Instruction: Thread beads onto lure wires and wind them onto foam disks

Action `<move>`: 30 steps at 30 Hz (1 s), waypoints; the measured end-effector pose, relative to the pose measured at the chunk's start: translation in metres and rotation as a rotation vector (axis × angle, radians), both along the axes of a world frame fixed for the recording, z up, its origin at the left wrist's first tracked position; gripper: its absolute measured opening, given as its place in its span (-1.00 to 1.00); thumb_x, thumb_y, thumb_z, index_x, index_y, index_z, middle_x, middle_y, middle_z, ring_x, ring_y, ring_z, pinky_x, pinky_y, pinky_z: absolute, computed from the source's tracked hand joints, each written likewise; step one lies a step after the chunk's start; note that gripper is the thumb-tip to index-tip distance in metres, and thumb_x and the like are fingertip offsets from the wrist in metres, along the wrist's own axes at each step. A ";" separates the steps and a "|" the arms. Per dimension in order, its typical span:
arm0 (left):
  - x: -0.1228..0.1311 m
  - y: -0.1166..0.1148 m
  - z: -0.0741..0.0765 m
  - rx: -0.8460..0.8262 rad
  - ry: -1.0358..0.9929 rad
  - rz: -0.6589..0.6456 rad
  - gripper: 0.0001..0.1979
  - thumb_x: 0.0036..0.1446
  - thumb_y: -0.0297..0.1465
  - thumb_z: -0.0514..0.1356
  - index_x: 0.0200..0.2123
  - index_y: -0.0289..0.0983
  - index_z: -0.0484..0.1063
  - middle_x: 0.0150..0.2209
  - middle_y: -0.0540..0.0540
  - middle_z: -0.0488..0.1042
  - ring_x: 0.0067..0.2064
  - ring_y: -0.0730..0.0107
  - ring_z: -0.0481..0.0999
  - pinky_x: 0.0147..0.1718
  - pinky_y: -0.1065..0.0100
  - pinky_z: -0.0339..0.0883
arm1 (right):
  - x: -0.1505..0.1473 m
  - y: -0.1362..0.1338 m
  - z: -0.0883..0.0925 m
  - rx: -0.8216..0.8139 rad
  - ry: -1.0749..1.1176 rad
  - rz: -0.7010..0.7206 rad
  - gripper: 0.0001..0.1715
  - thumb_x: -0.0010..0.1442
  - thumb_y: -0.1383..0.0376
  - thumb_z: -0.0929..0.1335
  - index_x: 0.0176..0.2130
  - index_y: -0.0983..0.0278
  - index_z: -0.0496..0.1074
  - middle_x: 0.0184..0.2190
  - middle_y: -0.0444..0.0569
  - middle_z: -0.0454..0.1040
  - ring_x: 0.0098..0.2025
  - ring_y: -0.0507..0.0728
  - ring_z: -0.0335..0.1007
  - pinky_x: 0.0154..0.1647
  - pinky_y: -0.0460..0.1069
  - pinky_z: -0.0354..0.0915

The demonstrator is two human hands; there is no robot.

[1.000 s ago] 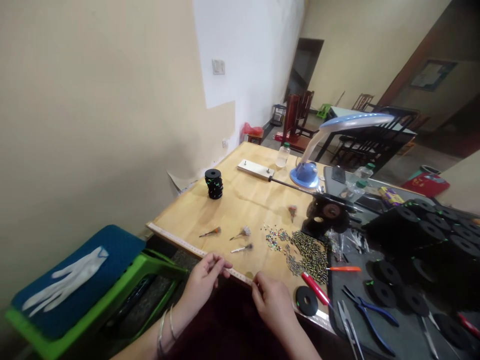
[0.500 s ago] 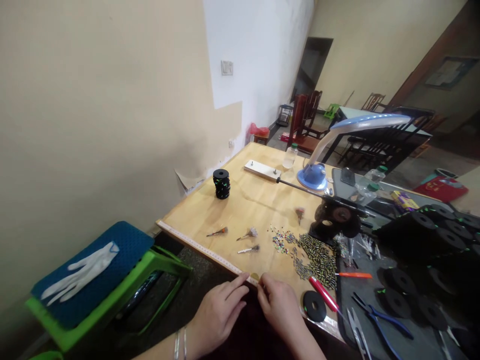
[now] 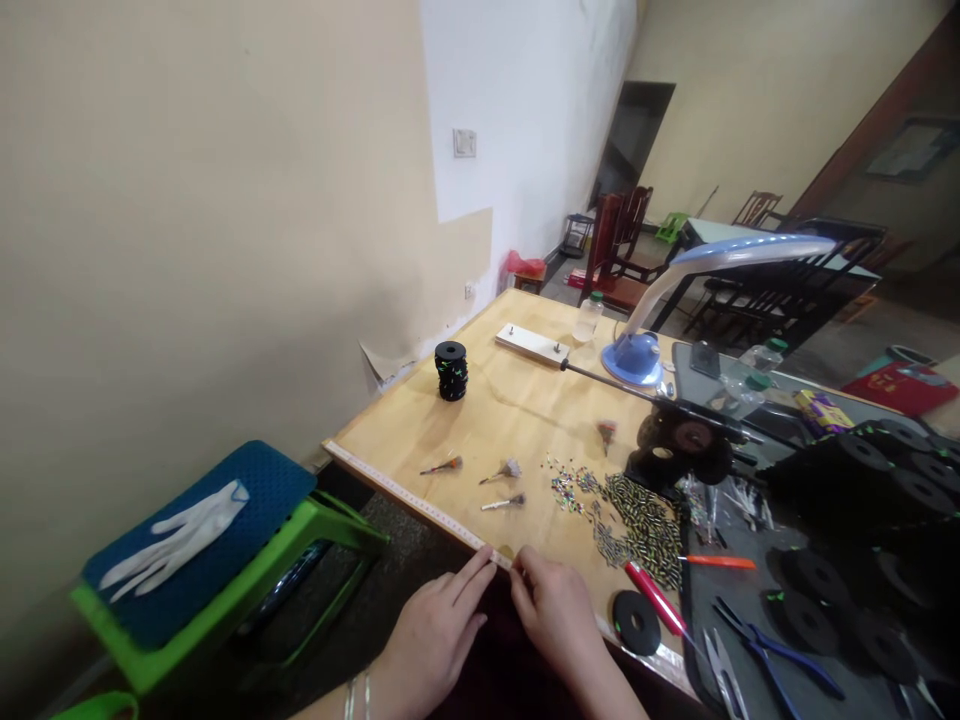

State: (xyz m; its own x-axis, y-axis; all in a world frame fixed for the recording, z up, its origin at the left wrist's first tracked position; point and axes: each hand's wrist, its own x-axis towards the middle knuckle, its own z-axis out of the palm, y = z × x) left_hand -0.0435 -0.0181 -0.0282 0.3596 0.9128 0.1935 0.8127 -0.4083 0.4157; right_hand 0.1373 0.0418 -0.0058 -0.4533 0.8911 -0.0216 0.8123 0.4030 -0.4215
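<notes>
My left hand [image 3: 431,632] rests its stretched fingertips on the measuring tape strip [image 3: 409,497] along the table's front edge. Close beside it, my right hand [image 3: 556,610] has its fingers curled and pinched together at the same edge. Whatever lies between those right fingertips is too small to make out. Beyond the hands lie several small bundles of thin pieces, one of them the grey-tipped bundle [image 3: 510,470]. A heap of small striped pieces [image 3: 645,525] spreads to the right. A black foam ring [image 3: 636,622] lies near my right wrist.
A red-handled tool [image 3: 655,598], an orange-handled tool [image 3: 720,562] and blue-handled pliers [image 3: 795,660] lie at right. Black rings are stacked [image 3: 451,372] farther back. A blue lamp [image 3: 634,358] stands behind. On the left, a green stool [image 3: 330,530] bears a white glove [image 3: 187,530].
The view has shifted slightly, so the table and its things sit a little farther right and lower. Both hands stay at the table edge in nearly the same pose.
</notes>
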 end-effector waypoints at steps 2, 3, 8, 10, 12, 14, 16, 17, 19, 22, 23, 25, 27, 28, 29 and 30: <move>-0.002 0.001 0.000 -0.003 -0.004 0.009 -0.47 0.16 -0.55 0.06 0.21 -0.27 0.14 0.24 -0.20 0.25 -0.03 0.19 0.51 -0.07 0.20 0.45 | -0.002 0.001 0.000 0.002 0.017 0.002 -0.80 0.22 0.39 0.23 -0.40 0.24 0.38 -0.57 -0.07 0.52 -0.53 0.12 0.46 -0.54 -0.09 0.01; -0.003 0.001 0.000 -0.002 -0.006 0.012 -0.46 0.15 -0.55 0.06 0.22 -0.27 0.13 0.24 -0.19 0.25 -0.02 0.19 0.50 -0.06 0.20 0.45 | -0.002 0.002 0.000 0.002 0.024 0.002 -0.80 0.22 0.39 0.23 -0.40 0.24 0.38 -0.58 -0.07 0.52 -0.53 0.12 0.46 -0.54 -0.09 0.01; -0.006 0.002 0.000 0.025 -0.020 0.023 -0.45 0.15 -0.55 0.06 0.22 -0.24 0.14 0.23 -0.17 0.28 -0.04 0.19 0.52 -0.05 0.20 0.45 | -0.003 0.004 0.001 -0.007 0.036 -0.004 -0.79 0.21 0.40 0.22 -0.41 0.24 0.39 -0.58 -0.07 0.52 -0.53 0.13 0.46 -0.53 -0.09 0.03; -0.007 0.003 0.000 0.031 -0.027 0.029 -0.45 0.14 -0.54 0.07 0.22 -0.23 0.15 0.22 -0.16 0.30 -0.04 0.20 0.52 -0.06 0.21 0.46 | -0.003 0.004 0.001 -0.016 0.039 -0.001 -0.79 0.21 0.40 0.22 -0.41 0.24 0.39 -0.58 -0.08 0.52 -0.53 0.12 0.46 -0.53 -0.09 0.03; -0.008 0.003 0.000 0.038 -0.032 0.034 -0.45 0.14 -0.54 0.07 0.22 -0.24 0.15 0.21 -0.17 0.30 -0.04 0.20 0.52 -0.07 0.22 0.46 | -0.003 0.004 0.001 -0.024 0.040 0.001 -0.79 0.21 0.40 0.22 -0.40 0.24 0.39 -0.58 -0.08 0.51 -0.53 0.12 0.45 -0.53 -0.09 0.03; -0.009 0.004 0.001 0.048 -0.036 0.042 -0.46 0.14 -0.53 0.07 0.21 -0.24 0.15 0.20 -0.17 0.31 -0.04 0.20 0.53 -0.08 0.22 0.47 | -0.003 0.004 0.001 -0.029 0.040 0.000 -0.79 0.21 0.40 0.22 -0.40 0.24 0.39 -0.57 -0.08 0.52 -0.53 0.13 0.46 -0.53 -0.09 0.04; -0.009 0.004 0.001 0.058 -0.038 0.048 -0.46 0.14 -0.53 0.07 0.21 -0.24 0.16 0.20 -0.18 0.33 -0.06 0.19 0.54 -0.09 0.22 0.48 | -0.003 0.004 0.000 -0.029 0.043 0.000 -0.79 0.21 0.40 0.22 -0.39 0.24 0.39 -0.57 -0.08 0.52 -0.52 0.13 0.46 -0.52 -0.09 0.04; -0.009 0.004 0.001 0.063 -0.039 0.052 -0.46 0.14 -0.53 0.07 0.21 -0.23 0.17 0.19 -0.18 0.33 -0.07 0.19 0.55 -0.10 0.22 0.48 | -0.002 0.004 0.000 -0.028 0.045 0.001 -0.79 0.21 0.40 0.22 -0.39 0.24 0.39 -0.56 -0.08 0.53 -0.51 0.13 0.47 -0.52 -0.09 0.04; -0.009 0.003 0.001 0.072 -0.040 0.061 -0.46 0.15 -0.53 0.06 0.21 -0.22 0.16 0.19 -0.17 0.33 -0.09 0.20 0.56 -0.12 0.23 0.49 | -0.002 0.004 0.000 -0.030 0.054 0.004 -0.80 0.22 0.40 0.22 -0.39 0.24 0.39 -0.55 -0.08 0.53 -0.51 0.12 0.46 -0.51 -0.09 0.05; -0.009 0.003 0.001 0.099 -0.048 0.066 -0.46 0.16 -0.52 0.06 0.22 -0.19 0.14 0.19 -0.17 0.34 -0.09 0.21 0.56 -0.13 0.25 0.49 | -0.002 0.005 0.000 -0.033 0.062 0.001 -0.80 0.22 0.39 0.23 -0.39 0.23 0.39 -0.57 -0.08 0.52 -0.52 0.12 0.45 -0.52 -0.10 0.05; -0.009 0.003 0.001 0.109 -0.050 0.063 -0.46 0.16 -0.52 0.05 0.23 -0.19 0.14 0.18 -0.17 0.35 -0.09 0.21 0.56 -0.13 0.25 0.49 | -0.002 0.005 -0.001 -0.033 0.061 -0.002 -0.80 0.22 0.39 0.23 -0.39 0.23 0.39 -0.57 -0.09 0.51 -0.53 0.12 0.45 -0.52 -0.10 0.05; -0.009 0.004 0.001 0.121 -0.050 0.059 -0.46 0.16 -0.52 0.05 0.23 -0.19 0.14 0.17 -0.18 0.36 -0.09 0.21 0.56 -0.13 0.26 0.49 | -0.002 0.004 -0.001 -0.030 0.059 -0.005 -0.80 0.22 0.39 0.23 -0.39 0.23 0.39 -0.58 -0.09 0.51 -0.53 0.12 0.44 -0.52 -0.10 0.05; -0.010 0.004 0.001 0.122 -0.046 0.058 -0.46 0.17 -0.52 0.04 0.23 -0.19 0.13 0.17 -0.18 0.36 -0.11 0.22 0.57 -0.14 0.27 0.49 | -0.003 0.004 -0.002 -0.026 0.062 0.000 -0.79 0.22 0.38 0.23 -0.39 0.23 0.40 -0.57 -0.09 0.51 -0.53 0.12 0.44 -0.52 -0.10 0.06; -0.010 0.005 0.001 0.121 -0.043 0.058 -0.45 0.17 -0.52 0.04 0.23 -0.19 0.13 0.17 -0.18 0.35 -0.12 0.23 0.57 -0.14 0.27 0.49 | -0.004 0.004 -0.002 -0.023 0.065 0.003 -0.79 0.22 0.38 0.23 -0.38 0.23 0.40 -0.57 -0.09 0.52 -0.53 0.12 0.45 -0.52 -0.10 0.06; -0.010 0.005 0.001 0.122 -0.040 0.056 -0.45 0.17 -0.52 0.04 0.23 -0.19 0.13 0.18 -0.18 0.35 -0.12 0.22 0.57 -0.15 0.27 0.49 | -0.004 0.004 -0.002 -0.021 0.067 0.007 -0.79 0.22 0.38 0.22 -0.38 0.23 0.40 -0.57 -0.09 0.52 -0.53 0.12 0.45 -0.52 -0.10 0.06; -0.011 0.005 0.001 0.123 -0.036 0.054 -0.46 0.17 -0.52 0.04 0.23 -0.19 0.13 0.17 -0.18 0.35 -0.12 0.22 0.57 -0.15 0.27 0.49 | -0.005 0.004 -0.001 -0.020 0.069 0.008 -0.79 0.22 0.38 0.22 -0.38 0.23 0.41 -0.56 -0.08 0.52 -0.52 0.12 0.45 -0.52 -0.09 0.07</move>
State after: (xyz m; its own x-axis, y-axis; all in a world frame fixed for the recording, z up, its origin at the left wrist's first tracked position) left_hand -0.0543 -0.0128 -0.0274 0.3011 0.8993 0.3173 0.8204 -0.4139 0.3945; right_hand 0.1326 0.0457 -0.0070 -0.4616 0.8871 -0.0078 0.7779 0.4005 -0.4842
